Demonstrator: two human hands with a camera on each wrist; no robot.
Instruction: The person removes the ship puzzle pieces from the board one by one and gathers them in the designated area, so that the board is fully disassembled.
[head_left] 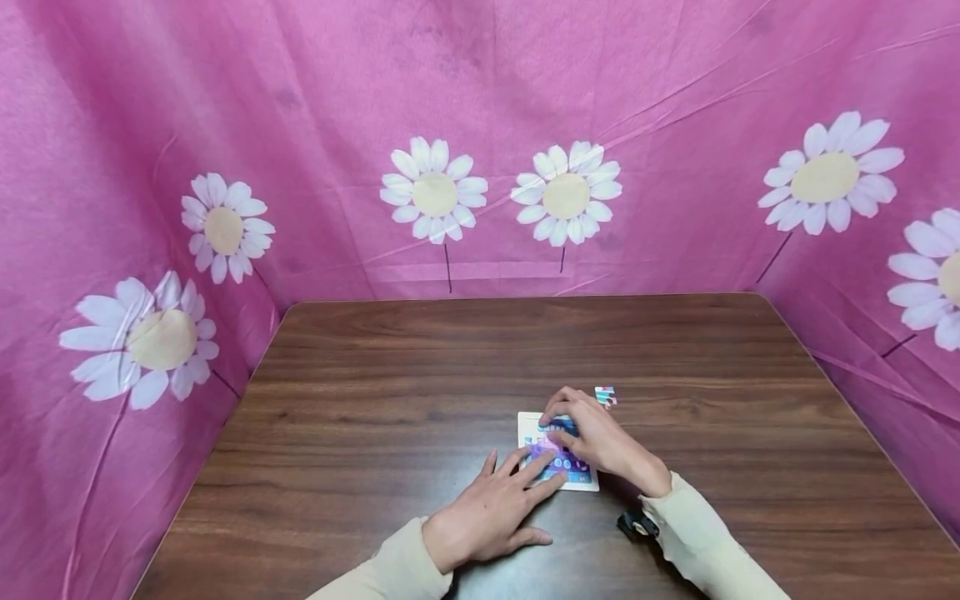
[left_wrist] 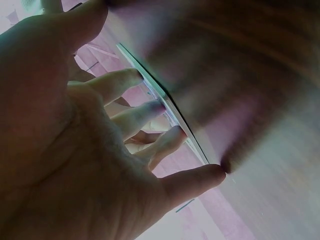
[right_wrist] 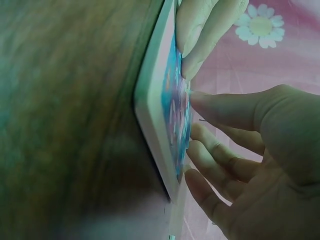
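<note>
A jigsaw puzzle board point(head_left: 590, 481) with a white frame and a purple and blue picture lies on the brown table. My left hand point(head_left: 495, 508) is spread, its fingertips resting on the board's left and lower part. In the left wrist view those fingers point(left_wrist: 135, 120) reach straight to the board's edge. My right hand point(head_left: 600, 433) arches over the upper part. In the right wrist view its thumb and fingertips point(right_wrist: 202, 102) pinch a puzzle piece point(right_wrist: 188, 120) right at the picture's surface; the hand partly hides it in the head view.
A loose puzzle piece point(head_left: 605, 396) with white, red and light blue shapes lies on the table point(head_left: 420, 358) just beyond the right hand. A black device point(head_left: 637, 525) sits at the right wrist. A pink curtain point(head_left: 495, 83) with daisies surrounds the table's far and side edges.
</note>
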